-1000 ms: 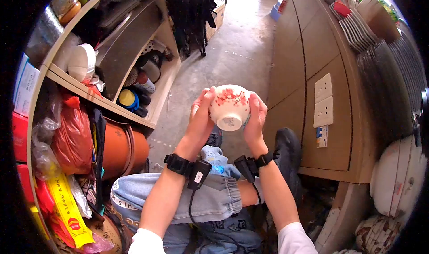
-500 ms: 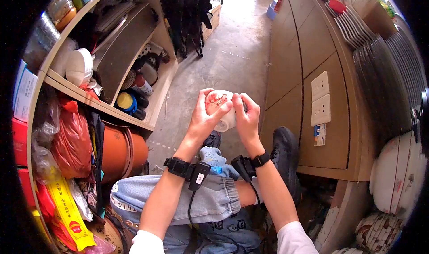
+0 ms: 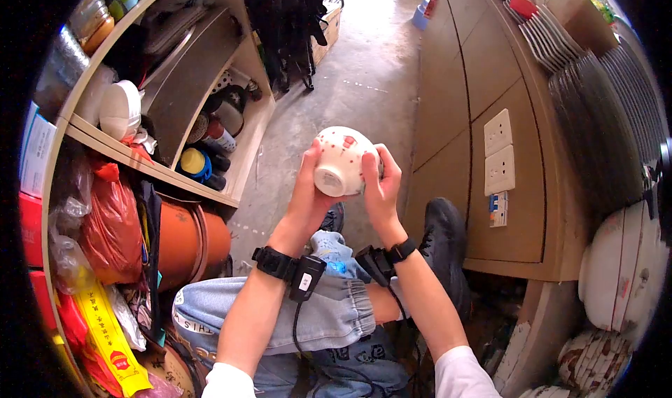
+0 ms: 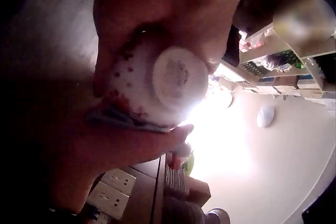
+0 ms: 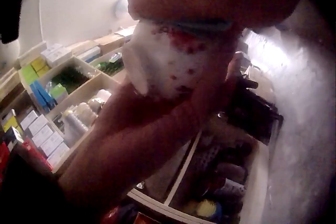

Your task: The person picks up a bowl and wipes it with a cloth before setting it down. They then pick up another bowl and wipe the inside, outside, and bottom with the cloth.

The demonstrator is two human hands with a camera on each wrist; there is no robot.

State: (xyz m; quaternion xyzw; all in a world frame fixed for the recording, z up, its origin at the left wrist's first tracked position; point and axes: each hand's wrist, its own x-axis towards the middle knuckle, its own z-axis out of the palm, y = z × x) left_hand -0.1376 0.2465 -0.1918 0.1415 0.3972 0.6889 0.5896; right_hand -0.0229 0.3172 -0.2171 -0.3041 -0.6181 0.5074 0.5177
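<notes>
A white bowl [image 3: 341,149] with red flower marks and small red dots is held up over the floor, tilted so its round foot faces the person. The left hand [image 3: 306,188] grips its left side from below. On the other side, the right hand [image 3: 383,188] has its thumb on the outer wall and pinches a thin grey-blue cloth [image 4: 128,121] against the bowl. A strip of that cloth shows between hand and bowl in both wrist views; the bowl's inside is hidden.
Open wooden shelves [image 3: 250,135] with bottles stand left, above a red plastic bag [image 3: 112,219] and an orange-brown pot [image 3: 178,244]. A brown cabinet [image 3: 444,146] with sockets [image 3: 499,153] lines the right, stacked plates [image 3: 549,41] on top. Concrete floor [image 3: 350,76] lies between.
The bowl has been turned between the hands, showing a different part of its pattern. The left thumb has moved off the front of the bowl; the right thumb now lies along its wall.
</notes>
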